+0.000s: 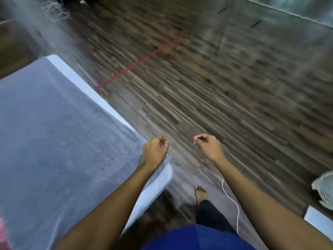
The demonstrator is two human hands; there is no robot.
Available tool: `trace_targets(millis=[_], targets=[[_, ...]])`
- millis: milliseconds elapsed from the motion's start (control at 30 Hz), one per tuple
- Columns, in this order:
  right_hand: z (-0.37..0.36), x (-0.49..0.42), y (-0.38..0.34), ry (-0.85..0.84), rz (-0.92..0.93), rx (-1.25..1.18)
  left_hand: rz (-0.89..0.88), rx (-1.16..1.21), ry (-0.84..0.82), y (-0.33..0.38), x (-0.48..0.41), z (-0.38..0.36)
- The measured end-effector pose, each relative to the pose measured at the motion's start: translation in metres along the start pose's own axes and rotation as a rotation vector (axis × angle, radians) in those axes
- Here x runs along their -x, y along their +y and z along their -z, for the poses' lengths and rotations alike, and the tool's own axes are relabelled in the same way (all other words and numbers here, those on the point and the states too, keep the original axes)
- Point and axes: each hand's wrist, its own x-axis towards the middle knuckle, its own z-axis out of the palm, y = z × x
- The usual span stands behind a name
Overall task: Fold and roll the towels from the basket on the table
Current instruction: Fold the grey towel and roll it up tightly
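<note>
At the far left bottom edge, a blurred strip of pink material [2, 233] is seen, too smeared to be identified. Beside it, a large grey terry towel [63, 141] is spread flat over a white rectangular surface [151, 192], whose bare rim is shown along the towel's far and right sides. The left grip [155, 150], a bare hand, is held over the towel's right near corner with its fingers curled inward; whether cloth is pinched there cannot be told through the motion blur. A dark striped wooden plank floor [234, 87] is seen beyond the surface, crossed by a thin red line [140, 60] that runs up to the surface's rim. A bare foot [200, 192] is planted on the floor below the hands. The right grip [209, 146] is held apart from the left one, above the floor, closed with thumb and fingertips together and nothing visible in it. A thin white cable [234, 204] lies looped on the floor beneath the right forearm. At the far right edge, a pale slatted plastic object [324, 188] is partly cut off.
</note>
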Motion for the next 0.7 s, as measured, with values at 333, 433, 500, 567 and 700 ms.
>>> trace_targets(millis=[333,433,500,567,700], targets=[[0.003,-0.118,-0.055,-0.378,0.113,0.187,0.339,0.099,0.212,0.019,-0.065,-0.011],[-0.037,-0.141,-0.085,-0.518,0.232,0.292,0.485,0.159,0.329,-0.006,-0.077,-0.008],[-0.068,-0.155,-0.102,-0.627,0.3,0.36,0.568,0.199,0.422,-0.025,-0.082,-0.01],[-0.096,-0.168,-0.115,-0.751,0.368,0.456,0.658,0.282,0.505,-0.042,-0.083,-0.015],[-0.144,-0.188,-0.142,-0.957,0.523,0.66,0.793,0.324,0.662,-0.059,-0.081,-0.03]])
